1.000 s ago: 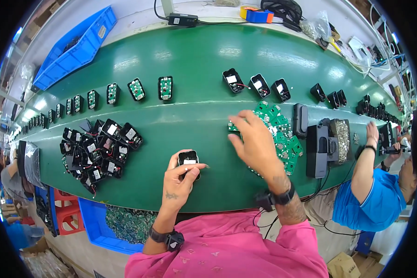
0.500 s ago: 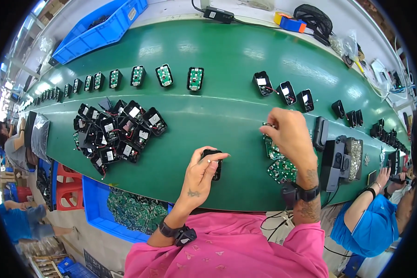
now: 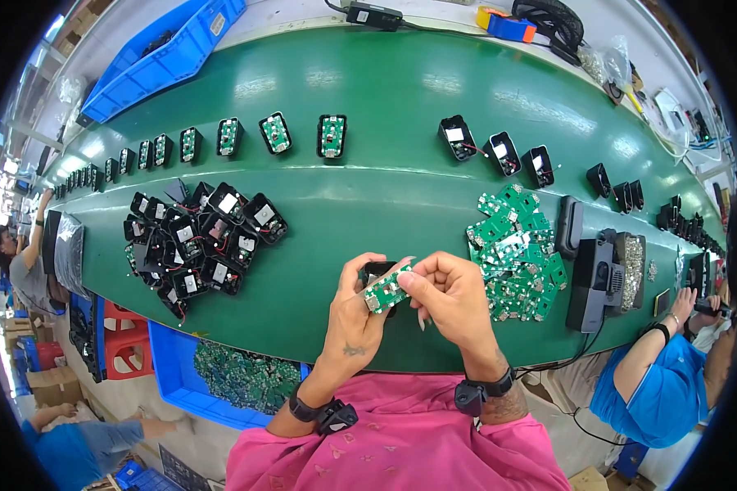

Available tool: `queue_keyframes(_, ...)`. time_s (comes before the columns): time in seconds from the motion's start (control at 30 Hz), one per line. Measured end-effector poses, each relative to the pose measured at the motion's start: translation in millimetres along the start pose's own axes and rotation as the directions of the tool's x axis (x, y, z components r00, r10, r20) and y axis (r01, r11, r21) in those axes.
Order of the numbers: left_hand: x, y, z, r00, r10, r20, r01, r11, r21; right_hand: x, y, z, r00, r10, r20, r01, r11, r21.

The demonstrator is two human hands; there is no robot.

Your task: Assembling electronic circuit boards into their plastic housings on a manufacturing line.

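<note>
In front of me my left hand (image 3: 354,315) is closed around a small black plastic housing (image 3: 375,271), mostly covered by my fingers. A green circuit board (image 3: 387,290) lies tilted over the housing. My right hand (image 3: 449,296) pinches the board's upper right end between thumb and fingers. A spread heap of green circuit boards (image 3: 516,254) lies just beyond my right hand. To the left a pile of black housings (image 3: 195,237) with white labels and red wires rests on the table. Whether a wire joins the held board and housing is hidden.
Housings fitted with boards (image 3: 332,136) form a row at the back left; open black housings (image 3: 499,154) stand at the back right. A dark device (image 3: 590,286) and a tray of small metal parts (image 3: 629,274) sit right. A blue bin of boards (image 3: 162,368) is below the table edge. Co-workers sit both sides.
My right hand has come from the board heap to my left hand, bringing a circuit board over the black housing. The view has shifted slightly.
</note>
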State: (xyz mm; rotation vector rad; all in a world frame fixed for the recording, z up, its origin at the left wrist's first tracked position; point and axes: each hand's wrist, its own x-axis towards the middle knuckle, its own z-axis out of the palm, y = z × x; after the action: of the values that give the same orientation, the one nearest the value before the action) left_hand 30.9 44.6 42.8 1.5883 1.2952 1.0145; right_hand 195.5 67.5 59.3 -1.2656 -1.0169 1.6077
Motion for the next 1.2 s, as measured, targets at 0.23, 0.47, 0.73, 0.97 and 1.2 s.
queue_keyframes(0.23, 1, 8, 2, 1.0, -0.015, 0.017, 0.015, 1.0, 0.017, -7, 14, -2, 0.998, 0.019, -0.053, -0.015, 0.998, 0.063)
queue_keyframes(0.47, -4, -9, 4, 0.993, -0.092, 0.068, 0.112, 0.907, -0.406, -11, 21, -1, 0.977, -0.075, -0.198, 0.044, 0.987, -0.157)
queue_keyframes(0.73, -3, 0, 10, 0.972, -0.192, 0.133, 0.234, 0.791, -0.565, -8, 13, 4, 0.799, -0.601, 0.035, 0.494, 0.621, -0.608)
queue_keyframes(0.97, -3, 0, 15, 0.95, -0.254, 0.182, 0.312, 0.77, -0.556, -5, 32, 1, 0.818, -0.575, -0.022, 0.494, 0.721, -0.485)
queue_keyframes(1.2, -2, 15, 22, 0.979, -0.193, -0.067, 0.137, 0.866, -0.481, -14, 29, 22, 0.625, -0.763, -0.167, 0.482, 0.545, -0.686)
